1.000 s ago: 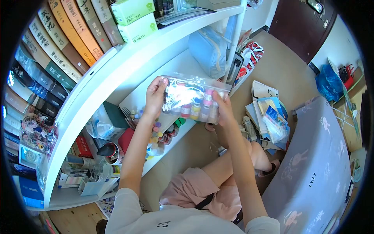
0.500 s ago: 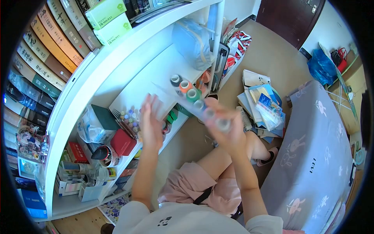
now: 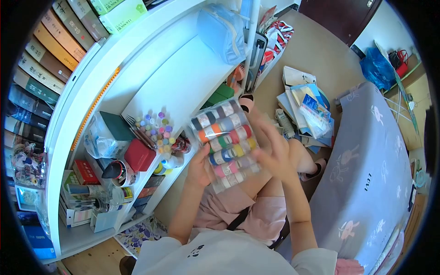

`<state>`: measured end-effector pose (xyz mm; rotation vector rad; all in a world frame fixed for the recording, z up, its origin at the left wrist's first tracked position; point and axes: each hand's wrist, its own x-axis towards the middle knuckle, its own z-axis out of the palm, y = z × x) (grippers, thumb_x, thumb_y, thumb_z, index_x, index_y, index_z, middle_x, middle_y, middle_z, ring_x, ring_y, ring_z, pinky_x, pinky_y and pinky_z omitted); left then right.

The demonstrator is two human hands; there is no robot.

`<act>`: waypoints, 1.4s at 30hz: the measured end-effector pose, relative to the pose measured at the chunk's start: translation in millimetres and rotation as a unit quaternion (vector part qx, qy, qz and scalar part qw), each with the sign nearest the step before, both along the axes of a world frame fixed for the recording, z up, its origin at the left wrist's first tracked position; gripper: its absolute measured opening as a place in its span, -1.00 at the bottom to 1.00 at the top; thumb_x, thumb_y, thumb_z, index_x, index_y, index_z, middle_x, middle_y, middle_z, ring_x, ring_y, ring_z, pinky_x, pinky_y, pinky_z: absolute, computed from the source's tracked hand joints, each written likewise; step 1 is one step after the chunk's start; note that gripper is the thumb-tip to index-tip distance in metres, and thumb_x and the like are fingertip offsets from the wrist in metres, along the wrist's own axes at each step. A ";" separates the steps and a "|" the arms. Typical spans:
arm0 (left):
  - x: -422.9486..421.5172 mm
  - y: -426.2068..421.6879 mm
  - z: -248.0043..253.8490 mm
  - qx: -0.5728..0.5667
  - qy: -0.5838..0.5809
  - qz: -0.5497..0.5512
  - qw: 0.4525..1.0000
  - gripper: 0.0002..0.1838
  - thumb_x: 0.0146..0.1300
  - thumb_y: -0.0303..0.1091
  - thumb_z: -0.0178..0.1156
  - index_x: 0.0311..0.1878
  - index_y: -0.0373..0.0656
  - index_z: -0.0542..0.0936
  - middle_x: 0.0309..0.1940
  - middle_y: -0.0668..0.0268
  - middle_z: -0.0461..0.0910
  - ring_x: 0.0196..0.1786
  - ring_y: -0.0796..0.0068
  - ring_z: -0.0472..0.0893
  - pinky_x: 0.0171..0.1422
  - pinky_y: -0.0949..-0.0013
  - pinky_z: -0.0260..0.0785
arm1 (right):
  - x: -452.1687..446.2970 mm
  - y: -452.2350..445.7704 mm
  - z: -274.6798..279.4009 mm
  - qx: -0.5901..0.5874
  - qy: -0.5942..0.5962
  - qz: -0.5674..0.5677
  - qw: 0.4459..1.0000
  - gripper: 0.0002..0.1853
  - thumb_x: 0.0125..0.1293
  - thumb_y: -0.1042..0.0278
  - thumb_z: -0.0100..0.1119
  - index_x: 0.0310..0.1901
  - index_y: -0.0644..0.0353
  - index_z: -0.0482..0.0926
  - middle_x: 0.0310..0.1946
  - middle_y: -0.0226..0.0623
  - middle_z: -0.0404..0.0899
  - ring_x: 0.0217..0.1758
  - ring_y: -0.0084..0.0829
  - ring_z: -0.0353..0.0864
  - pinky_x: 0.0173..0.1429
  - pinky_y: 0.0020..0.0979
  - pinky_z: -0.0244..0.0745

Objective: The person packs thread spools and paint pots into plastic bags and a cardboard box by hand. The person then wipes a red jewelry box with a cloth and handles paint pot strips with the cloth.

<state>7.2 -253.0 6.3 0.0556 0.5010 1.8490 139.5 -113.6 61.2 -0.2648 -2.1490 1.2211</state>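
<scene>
A clear plastic pack (image 3: 226, 145) with two columns of small coloured cylinders, each with a pale label band, is tilted face up above my lap. I cannot tell what the cylinders contain. My left hand (image 3: 199, 168) is closed on the pack's lower left edge, thumb over the front. Beside the right edge, my right hand (image 3: 271, 149) is slightly blurred, its fingers stretched and apart. Whether its fingertips touch the plastic is unclear.
On the white shelf (image 3: 172, 68) at left are a light blue bag (image 3: 222, 34), many small capped bottles (image 3: 158, 130) and a red box (image 3: 140, 155). Books and papers (image 3: 302, 103) lie on the floor; a patterned cover (image 3: 362, 169) is at right.
The pack has turned from nearly edge-on to face up and come lower and closer. My left hand has moved from open beside it to gripping its left edge; my right hand has loosened.
</scene>
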 end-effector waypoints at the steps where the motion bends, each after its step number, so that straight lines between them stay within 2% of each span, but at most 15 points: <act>1: 0.7 -1.6 -3.2 -0.001 -0.001 -0.002 1.000 -0.57 0.21 -0.24 -0.09 0.14 -0.11 0.19 0.04 0.22 0.33 0.07 0.30 0.37 0.13 0.22 0.22 | -3.2 1.2 -2.7 -0.001 -0.001 -0.002 1.000 -0.37 -0.01 0.27 0.22 0.10 0.25 0.21 -0.05 -0.07 0.36 0.15 -0.32 0.25 0.21 -0.30 0.09; 3: 1.6 -5.4 -11.3 -0.014 0.013 -0.052 0.998 -0.54 0.21 -0.18 -0.09 0.15 -0.13 0.18 0.04 0.22 0.33 0.07 0.31 0.37 0.14 0.22 0.22 | -12.6 -1.5 -8.2 -0.338 -0.001 0.061 0.939 -0.38 0.00 0.37 0.23 0.09 0.30 0.16 -0.13 -0.14 0.40 0.00 -0.48 0.35 0.06 -0.44 0.26; 6: 11.8 -3.7 -7.2 -0.026 0.004 -0.039 0.999 -0.52 0.22 -0.13 -0.11 0.15 -0.15 0.18 0.04 0.22 0.33 0.06 0.33 0.37 0.14 0.24 0.22 | -22.3 -7.7 -31.6 -0.386 -0.052 0.055 0.919 -0.45 0.03 0.42 0.21 0.03 0.32 0.18 -0.24 -0.31 0.42 -0.19 -0.62 0.41 -0.15 -0.59 0.36; 14: 12.7 -3.2 -5.6 -0.093 0.021 -0.022 0.995 -0.51 0.22 0.01 -0.16 0.09 -0.14 0.28 -0.03 0.22 0.40 0.01 0.31 0.41 0.09 0.22 0.25 | -18.8 -11.4 -58.7 -0.380 -0.065 0.022 0.922 -0.48 0.09 0.38 0.15 0.05 0.29 0.16 -0.23 -0.30 0.41 -0.25 -0.62 0.42 -0.19 -0.58 0.38; 15: 10.3 -5.4 -11.1 -0.091 0.003 -0.036 0.995 -0.51 0.21 0.00 -0.13 0.08 -0.13 0.29 -0.04 0.23 0.41 0.00 0.31 0.42 0.09 0.22 0.26 | -12.1 -5.3 -53.4 -0.213 -0.093 -0.011 0.972 -0.46 0.13 0.33 0.10 0.10 0.27 0.12 -0.16 -0.24 0.39 -0.23 -0.56 0.44 -0.16 -0.55 0.37; 16: 7.5 -8.8 -18.4 -0.091 -0.015 -0.048 0.995 -0.52 0.20 -0.01 -0.11 0.07 -0.13 0.29 -0.05 0.23 0.41 0.00 0.31 0.42 0.08 0.22 0.26 | -5.4 -1.2 -50.0 -0.215 -0.085 -0.037 0.972 -0.44 0.16 0.28 0.05 0.13 0.26 0.08 -0.09 -0.20 0.36 -0.21 -0.52 0.46 -0.14 -0.52 0.37; 17: 0.9 -14.4 -31.4 -0.175 -0.016 -0.028 0.984 -0.48 0.17 0.01 -0.06 0.10 -0.11 0.27 0.01 0.24 0.37 0.02 0.31 0.40 0.10 0.22 0.25 | 2.0 2.4 -45.8 -0.217 -0.077 -0.063 0.971 -0.42 0.19 0.22 0.00 0.17 0.25 0.04 -0.03 -0.15 0.33 -0.19 -0.47 0.47 -0.12 -0.49 0.36; 18: -4.1 -19.0 -51.5 -0.181 -0.015 -0.022 0.983 -0.48 0.17 0.01 -0.06 0.10 -0.11 0.27 0.01 0.24 0.37 0.02 0.31 0.40 0.10 0.22 0.25 | 18.1 9.1 -44.0 -0.379 -0.039 -0.100 0.919 -0.41 0.21 0.17 -0.06 0.19 0.23 0.01 0.03 -0.13 0.30 -0.18 -0.42 0.48 -0.10 -0.46 0.36; 25: -22.5 -32.7 -137.2 -0.212 -0.077 0.055 0.973 -0.50 0.17 0.00 -0.06 0.07 -0.13 0.30 0.03 0.20 0.35 0.08 0.23 0.36 0.16 0.13 0.18 | 130.7 40.6 -80.4 -0.380 0.023 -0.319 0.868 -0.49 0.24 0.14 -0.14 0.16 0.23 0.12 -0.01 -0.16 0.36 -0.14 -0.47 0.44 -0.09 -0.50 0.33; 30: -42.8 -34.5 -247.9 -0.190 -0.109 -0.033 0.975 -0.49 0.17 -0.01 -0.07 0.11 -0.11 0.26 0.10 0.24 0.29 0.14 0.24 0.28 0.22 0.10 0.09 | 184.7 33.9 -79.8 -0.364 0.143 -0.442 0.807 -0.54 0.26 0.25 -0.18 0.11 0.38 0.13 -0.10 -0.11 0.40 -0.19 -0.46 0.43 -0.16 -0.51 0.34; 36: -50.6 -33.0 -358.0 -0.235 -0.057 -0.159 0.957 -0.46 0.16 -0.03 -0.04 0.15 -0.10 0.20 0.10 0.22 0.28 0.14 0.23 0.28 0.24 0.13 0.05 | 237.0 9.4 -68.5 -0.365 0.122 -0.521 0.762 -0.54 0.25 0.25 -0.16 0.11 0.34 0.15 -0.18 -0.19 0.41 -0.20 -0.48 0.41 -0.16 -0.54 0.33; 38: -52.7 -37.1 -392.6 -0.447 0.131 -0.069 0.882 -0.54 0.18 -0.18 0.01 0.10 -0.14 0.24 -0.01 0.26 0.36 0.04 0.27 0.36 0.15 0.18 0.16 | 257.1 1.1 -59.0 -0.352 0.089 -0.562 0.743 -0.55 0.24 0.19 -0.16 0.11 0.26 0.19 -0.15 -0.26 0.39 -0.16 -0.50 0.37 -0.07 -0.51 0.26; 39: -46.0 -30.8 -391.6 -0.452 0.125 -0.076 0.880 -0.54 0.18 -0.18 0.01 0.10 -0.14 0.24 -0.01 0.26 0.36 0.04 0.27 0.36 0.15 0.18 0.16 | 257.2 -0.2 -49.4 -0.341 0.051 -0.629 0.697 -0.55 0.24 0.15 -0.18 0.11 0.19 0.22 -0.12 -0.29 0.36 -0.13 -0.51 0.31 0.00 -0.48 0.17; 40: -35.3 -19.6 -379.0 -0.502 0.312 0.004 0.807 -0.49 0.13 -0.18 0.06 0.11 -0.17 0.22 0.02 0.20 0.30 0.08 0.20 0.29 0.17 0.16 0.10 | 264.0 -2.1 -45.7 -0.341 0.041 -0.631 0.695 -0.55 0.24 0.15 -0.18 0.11 0.19 0.22 -0.12 -0.29 0.36 -0.13 -0.51 0.31 0.00 -0.48 0.17; 42: -23.1 2.4 -350.8 -0.523 0.636 0.157 0.545 -0.38 0.03 -0.19 0.15 0.11 -0.23 0.19 0.08 0.07 0.18 0.16 0.06 0.14 0.20 0.11 -0.01 | 280.1 -1.8 -40.7 -0.301 0.025 -0.644 0.703 -0.54 0.26 0.10 -0.24 0.14 0.13 0.21 -0.06 -0.33 0.33 -0.10 -0.55 0.32 0.01 -0.49 0.17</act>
